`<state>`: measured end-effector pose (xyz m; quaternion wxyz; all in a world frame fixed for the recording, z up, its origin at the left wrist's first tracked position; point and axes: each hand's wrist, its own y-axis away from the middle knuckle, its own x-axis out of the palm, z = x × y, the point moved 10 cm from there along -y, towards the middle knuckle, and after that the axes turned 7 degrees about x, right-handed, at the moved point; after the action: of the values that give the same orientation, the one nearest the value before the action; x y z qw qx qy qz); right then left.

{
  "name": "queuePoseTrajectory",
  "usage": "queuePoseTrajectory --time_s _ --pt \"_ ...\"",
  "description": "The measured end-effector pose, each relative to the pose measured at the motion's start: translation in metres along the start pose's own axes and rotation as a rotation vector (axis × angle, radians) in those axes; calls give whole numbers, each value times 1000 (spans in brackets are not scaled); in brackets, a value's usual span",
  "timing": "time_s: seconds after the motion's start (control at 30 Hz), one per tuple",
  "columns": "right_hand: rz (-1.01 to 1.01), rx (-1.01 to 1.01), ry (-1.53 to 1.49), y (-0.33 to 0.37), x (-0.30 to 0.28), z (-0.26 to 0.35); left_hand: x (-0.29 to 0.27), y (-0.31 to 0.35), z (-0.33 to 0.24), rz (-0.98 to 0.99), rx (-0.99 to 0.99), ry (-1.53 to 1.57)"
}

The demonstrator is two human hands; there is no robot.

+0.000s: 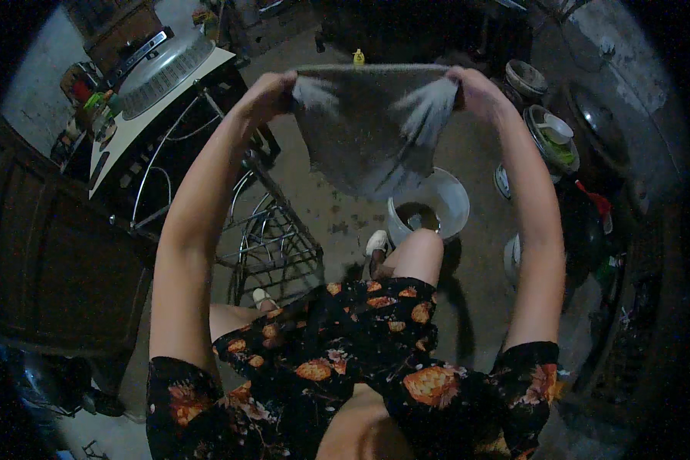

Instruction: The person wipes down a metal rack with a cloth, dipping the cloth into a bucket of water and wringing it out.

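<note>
A grey cloth (pixel 364 138) with pale streaks is spread out in front of me at arm's length. My left hand (pixel 272 96) is closed on its upper left corner, and my right hand (pixel 477 93) grips the upper right one. The top edge is pulled nearly straight between them, while the lower part hangs loose. Below the cloth's lower right side stands a whitish bucket (pixel 454 203) on the floor, with dark liquid in it. The cloth overlaps the bucket's rim in view; whether they touch I cannot tell.
To the left are a metal-framed stand (pixel 276 241), a pale-topped table (pixel 134 149) bearing a translucent domed cover (pixel 169 77), and a wooden cabinet (pixel 65 253). A basin with green leaves (pixel 563 153) and stacked bowls (pixel 526 77) stand right. A yellow bottle (pixel 359 57) shows beyond the cloth.
</note>
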<state>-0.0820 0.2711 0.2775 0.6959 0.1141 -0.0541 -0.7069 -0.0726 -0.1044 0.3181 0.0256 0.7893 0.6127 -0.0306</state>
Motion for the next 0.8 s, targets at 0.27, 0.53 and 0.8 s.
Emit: queuePoseTrajectory --time_s 0.27,0.53,0.8 --pt "41 128 -634 68 120 -41 43 36 95 219 -466 753" --pt "25 558 -350 46 108 -113 -15 47 178 -121 -531 331" --pt "-286 112 642 30 90 -56 -39 34 182 -211 -359 -21"
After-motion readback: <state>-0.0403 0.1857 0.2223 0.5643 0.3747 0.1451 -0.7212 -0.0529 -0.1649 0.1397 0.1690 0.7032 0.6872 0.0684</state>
